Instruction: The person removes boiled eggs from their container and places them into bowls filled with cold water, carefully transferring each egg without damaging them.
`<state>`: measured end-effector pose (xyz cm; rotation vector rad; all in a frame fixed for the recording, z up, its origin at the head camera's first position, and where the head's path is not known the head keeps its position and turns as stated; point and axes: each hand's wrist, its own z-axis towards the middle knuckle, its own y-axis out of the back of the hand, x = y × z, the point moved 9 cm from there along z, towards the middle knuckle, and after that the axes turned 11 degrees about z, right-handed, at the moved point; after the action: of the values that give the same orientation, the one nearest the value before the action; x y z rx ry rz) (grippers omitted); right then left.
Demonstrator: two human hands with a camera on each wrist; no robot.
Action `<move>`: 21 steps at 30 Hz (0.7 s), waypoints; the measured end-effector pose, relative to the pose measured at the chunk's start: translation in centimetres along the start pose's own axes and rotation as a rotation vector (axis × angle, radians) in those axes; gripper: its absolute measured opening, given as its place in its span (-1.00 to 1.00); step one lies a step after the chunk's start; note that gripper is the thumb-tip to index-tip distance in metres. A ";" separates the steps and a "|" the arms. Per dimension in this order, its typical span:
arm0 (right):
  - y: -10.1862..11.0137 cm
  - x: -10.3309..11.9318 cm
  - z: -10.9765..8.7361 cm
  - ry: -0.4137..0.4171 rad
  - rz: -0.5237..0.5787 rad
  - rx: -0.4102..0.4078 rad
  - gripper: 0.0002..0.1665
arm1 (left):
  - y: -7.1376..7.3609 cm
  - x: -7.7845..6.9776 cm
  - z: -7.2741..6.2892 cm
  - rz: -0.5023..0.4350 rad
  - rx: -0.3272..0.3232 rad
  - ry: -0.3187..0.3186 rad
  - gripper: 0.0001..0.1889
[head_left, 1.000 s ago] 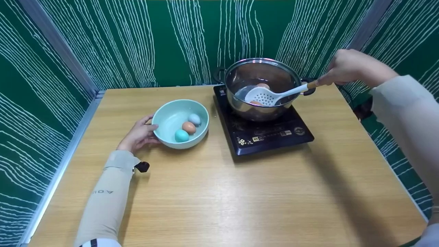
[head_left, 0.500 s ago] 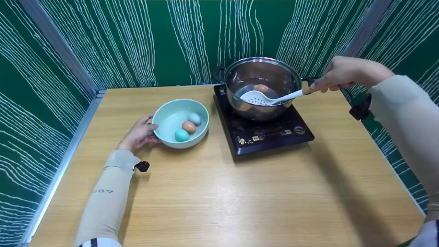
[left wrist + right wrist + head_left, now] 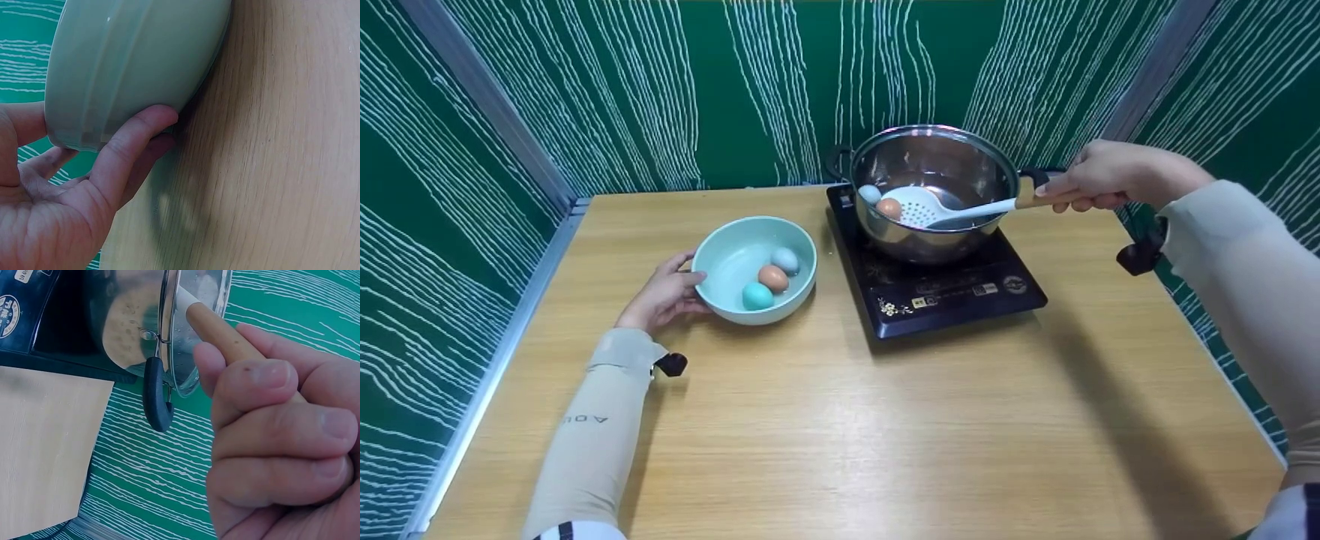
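Observation:
My right hand [image 3: 1110, 176] grips the wooden handle [image 3: 225, 337] of a white slotted spoon [image 3: 919, 206], fingers wrapped round it in the right wrist view. The spoon's perforated head is inside a steel pot [image 3: 934, 244]. A brown egg [image 3: 889, 208] lies at the head's left edge, and a pale blue egg [image 3: 870, 194] sits against the pot's left wall. On the left, my left hand [image 3: 661, 292] holds a mint-green bowl [image 3: 727, 262] by its side, thumb at the rim. In the bowl lie a pale blue egg [image 3: 785, 260], a brown egg [image 3: 773, 279] and a turquoise egg [image 3: 757, 296].
Under the pot is a black induction cooker [image 3: 952, 307], on the wooden table [image 3: 840, 435]. The pot's black side handle [image 3: 156, 394] sticks out below the spoon's handle. Green walls with white streaks [image 3: 750, 90] stand close behind and at both sides.
My right hand has come lower and nearer. The spoon's head has shifted inside the pot, and a brown and a pale blue egg now show at the pot's left. Left hand and bowl stay put.

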<state>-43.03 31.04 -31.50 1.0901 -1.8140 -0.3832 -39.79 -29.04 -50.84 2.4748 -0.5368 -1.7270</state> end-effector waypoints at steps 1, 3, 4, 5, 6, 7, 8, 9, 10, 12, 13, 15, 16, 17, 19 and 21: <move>0.0 -0.1 0.0 -0.002 0.008 -0.001 -0.41 | 0.0 0.0 0.0 0.001 0.000 -0.002 -0.29; 0.1 -0.1 0.0 -0.006 0.016 -0.002 -0.41 | 0.0 0.0 0.0 -0.003 0.000 -0.003 -0.29; 0.1 -0.2 0.0 -0.007 0.020 -0.004 -0.42 | 0.0 0.0 0.0 -0.007 0.002 -0.004 -0.29; 0.2 -0.2 -0.1 -0.010 0.024 -0.004 -0.42 | 0.0 0.0 0.1 -0.012 0.003 -0.003 -0.29; 0.2 -0.3 -0.1 -0.012 0.026 -0.008 -0.43 | -0.1 -0.1 0.0 -0.015 0.004 -0.002 -0.29; 0.3 -0.3 -0.2 -0.014 0.030 -0.012 -0.43 | -0.1 -0.1 0.0 -0.019 0.005 -0.001 -0.29; 0.4 -0.4 -0.2 -0.014 0.024 -0.013 -0.43 | -0.1 -0.1 0.0 -0.022 0.006 0.000 -0.29; 0.5 -0.4 -0.3 -0.014 0.022 -0.014 -0.43 | -0.2 -0.1 0.0 -0.024 0.007 -0.001 -0.29; 0.6 -0.4 -0.4 -0.015 0.023 -0.016 -0.43 | -0.2 -0.2 0.0 -0.024 0.008 -0.006 -0.29; 0.7 -0.4 -0.6 -0.009 0.021 -0.018 -0.43 | -0.2 -0.3 0.0 -0.024 0.009 -0.017 -0.29; 0.8 -0.4 -0.7 -0.006 0.022 -0.017 -0.43 | -0.2 -0.3 0.0 -0.023 0.007 -0.022 -0.30; 1.0 -0.3 -0.9 -0.005 0.040 -0.017 -0.43 | -0.2 -0.4 0.0 -0.021 0.005 -0.033 -0.30; 1.1 -0.4 -0.9 -0.007 0.048 -0.022 -0.42 | -0.2 -0.5 0.0 -0.020 0.007 -0.039 -0.30; 1.2 -0.3 -1.0 -0.007 0.056 -0.024 -0.42 | -0.2 -0.4 0.0 -0.019 0.006 -0.039 -0.30; 1.4 -0.3 -1.1 -0.008 0.071 -0.033 -0.41 | -0.2 -0.3 0.1 -0.017 0.004 -0.035 -0.30; 1.6 -0.1 -1.2 -0.005 0.082 -0.045 -0.41 | -0.1 -0.2 0.0 -0.013 0.006 -0.029 -0.30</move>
<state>-42.80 32.23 -29.92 0.9817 -1.8393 -0.3759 -39.83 -28.84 -50.70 2.4655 -0.5304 -1.7716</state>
